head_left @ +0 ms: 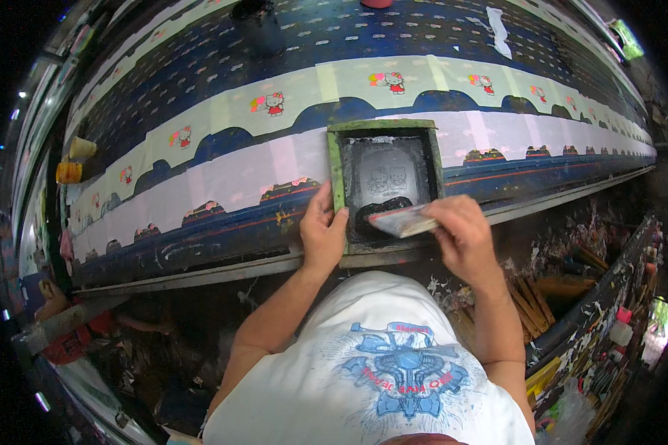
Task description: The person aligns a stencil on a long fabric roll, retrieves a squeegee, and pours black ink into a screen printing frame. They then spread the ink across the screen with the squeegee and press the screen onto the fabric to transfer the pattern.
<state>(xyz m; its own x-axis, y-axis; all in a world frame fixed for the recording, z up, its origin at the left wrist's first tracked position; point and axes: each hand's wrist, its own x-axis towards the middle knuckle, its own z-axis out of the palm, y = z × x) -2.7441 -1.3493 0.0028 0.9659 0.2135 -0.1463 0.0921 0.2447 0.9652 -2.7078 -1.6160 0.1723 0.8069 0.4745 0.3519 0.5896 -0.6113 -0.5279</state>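
Observation:
A screen-printing frame (335,159) with green-stained edges lies on a long printing table, over a row of pale pink fabric pieces (230,174). Its mesh carries a faint design of two cartoon figures, and black ink (378,209) pools at the near end. My left hand (323,233) grips the frame's left side, thumb on top. Between the fingers and thumb of my right hand (464,233) is a squeegee (404,221), tilted over the ink inside the frame; whether its blade touches the mesh is hard to tell.
Beyond runs a row of pale fabric pieces (304,107) printed with a cartoon cat and balloons. A dark pot (252,9) and a white rag (499,33) sit farther back. Yellow cups (70,172) stand far left. Wood pieces (534,304) and scraps lie below right.

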